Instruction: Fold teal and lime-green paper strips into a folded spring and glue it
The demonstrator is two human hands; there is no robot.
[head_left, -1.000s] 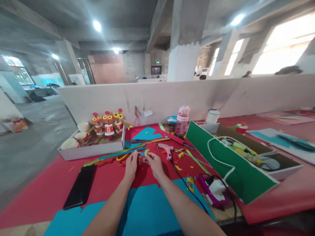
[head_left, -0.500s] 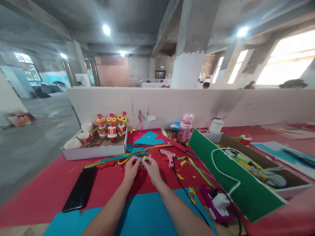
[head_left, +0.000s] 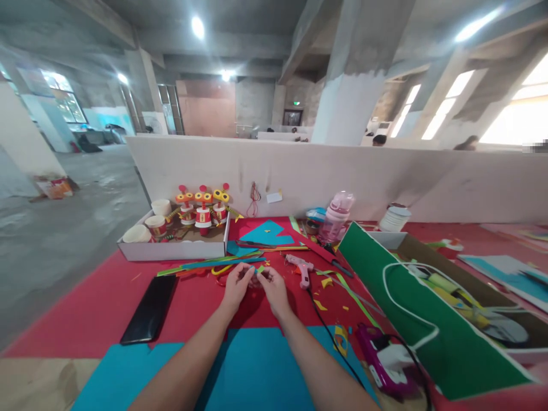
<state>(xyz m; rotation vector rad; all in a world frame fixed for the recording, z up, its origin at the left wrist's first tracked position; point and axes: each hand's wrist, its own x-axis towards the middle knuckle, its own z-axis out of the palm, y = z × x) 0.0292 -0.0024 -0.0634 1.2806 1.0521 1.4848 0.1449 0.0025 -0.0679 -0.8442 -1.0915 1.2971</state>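
My left hand [head_left: 237, 285] and my right hand [head_left: 274, 289] meet over the red table covering, fingertips pinched close together. Between them shows a small piece of blue and green paper strip [head_left: 261, 269], mostly hidden by the fingers. Just beyond my left hand lie long green and blue paper strips [head_left: 205, 263] and a yellow-handled tool [head_left: 222, 268]. A pink hot glue gun [head_left: 302, 269] rests to the right of my right hand, its black cord trailing toward me. Under my forearms is a large blue sheet [head_left: 252, 365].
A white tray [head_left: 171, 251] holds paper cups and several yellow-eyed cup figures. A black phone [head_left: 149, 311] lies at left. On the right are a green-sided box [head_left: 394, 319], a purple power strip [head_left: 381, 359], a pink bottle [head_left: 337, 217] and yellow scraps [head_left: 320, 306].
The camera view has turned slightly, so the scene sits further right and mostly higher. Both hands keep their pinch on the small paper strip with little visible change.
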